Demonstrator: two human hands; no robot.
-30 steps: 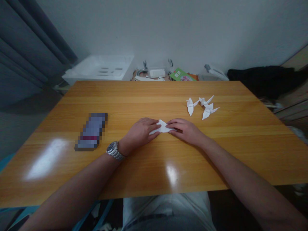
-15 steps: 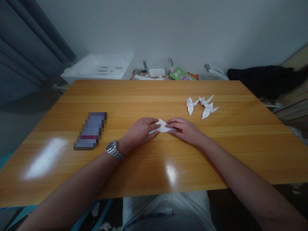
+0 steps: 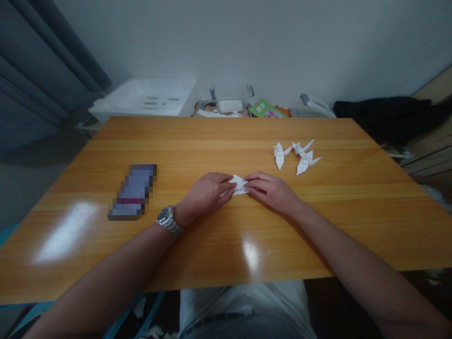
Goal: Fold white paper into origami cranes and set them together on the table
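A small folded piece of white paper (image 3: 239,185) lies near the middle of the wooden table (image 3: 212,245). My left hand (image 3: 212,192) is closed on its left side, fingers over the top and thumb at the near edge. On the right side, my right hand (image 3: 270,188) pinches the paper with fingertips and thumb. Parts of the paper are hidden under the fingers of both hands. Beyond my right hand stand three white folded paper cranes, one paper crane (image 3: 279,155) a little apart to the left and another paper crane (image 3: 305,163) nearer the right.
A phone-like device (image 3: 134,190), blurred out, lies to the left of my left hand. Behind the table are a white plastic bin (image 3: 148,96), a green booklet (image 3: 263,108) and dark cloth (image 3: 384,110). A metal watch (image 3: 170,219) is on my left wrist.
My right hand's fingers have drawn closer together at the paper's right side. The paper's right corner no longer shows past them. My left hand has barely moved.
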